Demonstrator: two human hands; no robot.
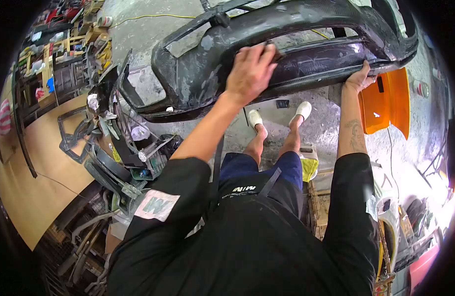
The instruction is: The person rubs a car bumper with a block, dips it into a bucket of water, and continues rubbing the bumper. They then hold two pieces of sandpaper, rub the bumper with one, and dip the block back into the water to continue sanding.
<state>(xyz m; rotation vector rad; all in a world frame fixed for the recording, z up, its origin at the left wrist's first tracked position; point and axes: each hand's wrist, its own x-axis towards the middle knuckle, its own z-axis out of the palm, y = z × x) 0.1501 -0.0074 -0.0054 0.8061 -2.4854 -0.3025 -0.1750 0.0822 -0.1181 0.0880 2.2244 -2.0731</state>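
Observation:
A large black car bumper [296, 19] with grey, scuffed patches lies across the top of the head view, with wide openings in it. My left hand [249, 71] presses on its middle bar, fingers together and bent over the surface. A small dark, reddish-brown edge shows beside those fingertips; what it belongs to is mostly hidden under the hand. My right hand [358, 80] grips the bumper's near lower edge toward the right, thumb on top and fingers curled below.
An orange car panel [383, 101] stands behind my right wrist. On the left are a brown board [49, 167], a black frame part [72, 133] and piled scrap. A yellow cable [153, 16] crosses the concrete floor. A hollow block [309, 153] is near my feet.

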